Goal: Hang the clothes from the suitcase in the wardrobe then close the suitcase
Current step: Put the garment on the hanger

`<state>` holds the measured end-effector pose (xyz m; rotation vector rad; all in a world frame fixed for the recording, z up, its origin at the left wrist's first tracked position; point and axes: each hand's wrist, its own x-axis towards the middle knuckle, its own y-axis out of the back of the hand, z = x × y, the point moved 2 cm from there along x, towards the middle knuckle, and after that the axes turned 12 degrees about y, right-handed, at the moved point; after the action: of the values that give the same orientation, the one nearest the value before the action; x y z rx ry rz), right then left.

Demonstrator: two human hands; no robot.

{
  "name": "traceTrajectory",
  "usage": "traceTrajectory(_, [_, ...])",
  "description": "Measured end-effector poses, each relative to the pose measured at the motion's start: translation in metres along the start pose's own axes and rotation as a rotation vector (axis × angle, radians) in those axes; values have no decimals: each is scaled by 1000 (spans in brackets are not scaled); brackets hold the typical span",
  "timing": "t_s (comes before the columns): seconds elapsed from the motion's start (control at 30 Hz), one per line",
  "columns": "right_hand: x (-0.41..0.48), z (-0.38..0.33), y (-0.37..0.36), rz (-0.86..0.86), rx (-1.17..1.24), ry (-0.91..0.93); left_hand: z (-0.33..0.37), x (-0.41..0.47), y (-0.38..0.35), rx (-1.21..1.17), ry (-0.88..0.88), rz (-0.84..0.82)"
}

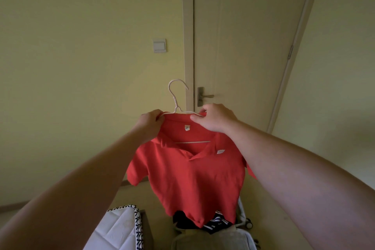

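Observation:
A red polo shirt point(192, 176) hangs in the air in front of me on a white wire hanger point(176, 95), whose hook points up. My left hand point(151, 126) pinches the collar and hanger at the left shoulder. My right hand point(215, 117) grips the collar and hanger at the right shoulder. Below the shirt's hem lies the open suitcase point(243, 217), holding dark and black-and-white striped clothes point(215, 223). No wardrobe is in view.
A closed cream door point(243, 46) with a metal handle point(205, 96) stands straight ahead. A light switch point(159, 45) is on the wall to its left. A white quilted mattress corner point(119, 227) is at the lower left.

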<state>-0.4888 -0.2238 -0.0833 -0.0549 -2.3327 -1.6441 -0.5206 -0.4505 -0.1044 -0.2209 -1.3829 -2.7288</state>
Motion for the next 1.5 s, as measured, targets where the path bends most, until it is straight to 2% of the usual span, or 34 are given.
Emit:
traceTrajectory(0.1, [5, -4, 7, -17, 1, 12, 8, -2, 2, -6, -57, -32])
traceTrajectory(0.23, [4, -3, 15, 143, 80, -58, 13, -5, 10, 65, -65, -120])
traceTrajectory(0.33, [2, -7, 18, 272, 33, -143, 12, -6, 16, 60, -4, -105])
traceTrajectory(0.43, [5, -7, 18, 332, -16, -153, 15, -5, 22, 56, 72, -50])
traceTrajectory(0.53, [9, -7, 17, 265, -50, -142, 17, -4, 24, 116, 122, -31])
traceTrajectory(0.7, [11, -16, 18, 217, 34, -195, 22, -4, 11, 51, 152, -135])
traceTrajectory(0.8, [9, -18, 14, 249, -25, -194, 15, -5, 10, -196, 139, -212])
traceTrajectory(0.87, [7, -19, 10, 198, -63, -203, 8, -6, 10, -306, 138, -225])
traceTrajectory(0.9, [6, -20, 8, 134, -87, -207, 4, -5, 9, -258, 123, -221])
traceTrajectory(0.97, [3, -21, 0, 56, -122, -210, -2, -4, 6, 24, 62, -235])
traceTrajectory(1.03, [-1, -26, -3, 116, -151, -193, 0, -2, 7, 229, -3, -191])
traceTrajectory(1.13, [-4, -34, -3, 286, -167, -150, 11, -2, 14, 174, -82, 17])
traceTrajectory(1.2, [-7, -42, -4, 230, -142, -116, 15, -5, 8, 111, -175, 63])
traceTrajectory(1.27, [-13, -50, -11, 99, -163, -51, 13, -8, -7, 188, -187, 11])
traceTrajectory(1.33, [-19, -52, -16, 118, -195, -18, 3, -3, -14, 206, -135, -1])
traceTrajectory(1.4, [-27, -48, -20, 180, -149, -82, -11, 2, -10, 69, -112, 32])
traceTrajectory(1.5, [-34, -40, -24, 144, -87, -260, -37, 3, -20, 141, -176, -83])
